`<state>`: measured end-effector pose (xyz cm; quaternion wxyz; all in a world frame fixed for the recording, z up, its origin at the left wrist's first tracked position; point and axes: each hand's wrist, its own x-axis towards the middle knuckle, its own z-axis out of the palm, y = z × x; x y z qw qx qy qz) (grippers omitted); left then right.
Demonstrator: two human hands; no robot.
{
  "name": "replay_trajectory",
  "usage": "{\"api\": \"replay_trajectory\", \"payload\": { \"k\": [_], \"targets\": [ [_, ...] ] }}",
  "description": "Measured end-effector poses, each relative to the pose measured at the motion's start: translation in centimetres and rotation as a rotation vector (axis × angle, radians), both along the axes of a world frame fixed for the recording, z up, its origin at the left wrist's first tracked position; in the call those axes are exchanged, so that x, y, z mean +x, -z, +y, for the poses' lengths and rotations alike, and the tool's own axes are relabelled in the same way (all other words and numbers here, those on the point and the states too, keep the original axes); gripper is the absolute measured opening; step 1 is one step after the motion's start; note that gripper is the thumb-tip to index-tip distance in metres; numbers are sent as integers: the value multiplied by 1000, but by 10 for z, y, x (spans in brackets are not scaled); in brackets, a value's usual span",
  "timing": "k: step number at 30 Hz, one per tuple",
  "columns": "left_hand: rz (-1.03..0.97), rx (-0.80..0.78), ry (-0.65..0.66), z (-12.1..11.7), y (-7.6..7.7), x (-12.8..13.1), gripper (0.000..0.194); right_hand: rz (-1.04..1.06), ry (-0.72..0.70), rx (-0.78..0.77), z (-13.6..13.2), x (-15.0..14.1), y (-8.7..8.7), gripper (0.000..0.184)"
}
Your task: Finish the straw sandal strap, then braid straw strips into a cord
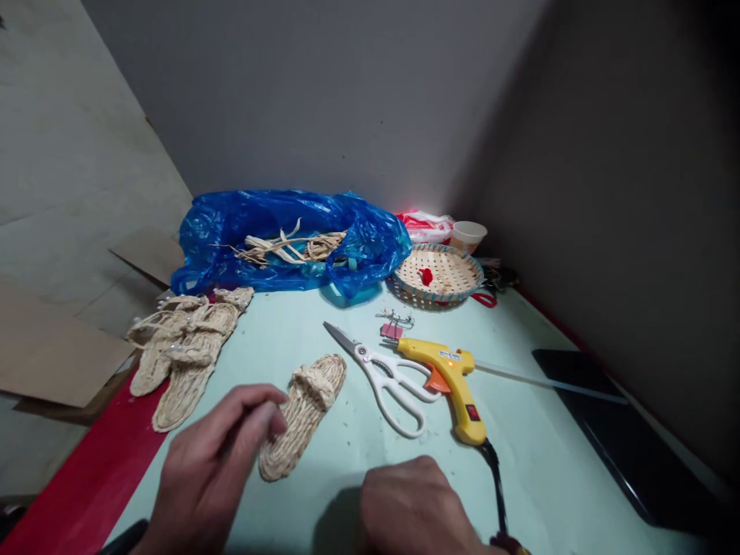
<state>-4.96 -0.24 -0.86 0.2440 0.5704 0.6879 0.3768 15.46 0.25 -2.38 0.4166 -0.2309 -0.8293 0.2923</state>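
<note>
A small woven straw sandal [304,420] lies flat on the pale green table, its braided strap across the upper part. My left hand [223,451] overlaps the sandal's left edge, with thumb and index fingertips brought together. Whether they touch the sole or pinch something tiny does not show. Low in the view, my right hand [416,505] is curled with its back towards me, so its fingers and anything inside them are hidden. White-handled scissors [385,378] lie partly open beyond it. Beside them rests a yellow glue gun [448,370], its orange trigger over one scissor handle.
More straw sandals [196,347] with pearly beads line the left edge. Behind lie a blue plastic bag [277,208] with straw strands [289,247], a woven basket [451,274] with a red piece, and a cup [468,233]. A dark flat device [613,432] lies right.
</note>
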Motion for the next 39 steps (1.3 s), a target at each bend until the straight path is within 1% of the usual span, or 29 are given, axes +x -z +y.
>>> {"api": "replay_trajectory", "payload": {
  "k": [1, 2, 3, 4, 6, 7, 8, 10, 13, 15, 17, 19, 22, 24, 26, 28, 30, 33, 37, 39],
  "targets": [
    [77, 9, 30, 8, 0, -6, 24, 19, 0, -5, 2, 1, -3, 36],
    [162, -9, 94, 17, 1, -12, 24, 37, 21, -3, 3, 2, -7, 34],
    [241, -59, 151, 24, 3, -16, 26, 49, 57, 6, 4, 4, -10, 33],
    [298, -110, 180, 31, 5, -19, 29, 47, 103, 2, 6, 5, -13, 32],
    [361, -170, 226, 40, 9, -19, 28, 30, 166, -20, 8, 7, -19, 28],
    [370, -181, 235, 42, 10, -18, 26, 12, 174, -51, 9, 8, -21, 25],
    [367, -185, 241, 44, 12, -16, 23, 5, 159, -81, 10, 9, -23, 21],
    [339, -202, 246, 44, 13, -13, 18, 17, 85, -121, 12, 10, -25, 13],
    [240, -255, 245, 45, 14, -12, 20, 46, -31, -154, 13, 11, -22, 8],
    [136, -285, 245, 45, 14, -11, 23, 53, -50, -158, 13, 11, -20, 9],
    [20, -288, 246, 43, 12, -9, 24, 21, -24, -150, 14, 12, -18, 10],
    [-86, -261, 248, 39, 7, -5, 21, -52, 12, -135, 15, 13, -19, 13],
    [-359, -204, 180, 32, -4, 4, 18, -175, 33, -70, 14, 14, -19, 28],
    [-557, -152, 119, 27, -11, 9, 30, -235, 42, -38, 12, 13, -17, 38],
    [-657, -86, 97, 21, -16, 14, 40, -264, 78, -50, 10, 12, -16, 39],
    [-677, -28, 87, 14, -19, 17, 37, -263, 128, -104, 8, 10, -16, 31],
    [-664, 2, 52, 6, -21, 21, 28, -250, 159, -178, 8, 8, -18, 20],
    [-642, 41, -15, -3, -23, 31, 20, -184, 158, -268, 9, 4, -22, 12],
    [-614, 168, -66, -9, -26, 45, 22, -34, 160, -259, 8, 3, -24, 13],
    [-516, 218, -54, -11, -28, 49, 22, -32, 170, -285, 8, 4, -25, 15]
  ]
}}
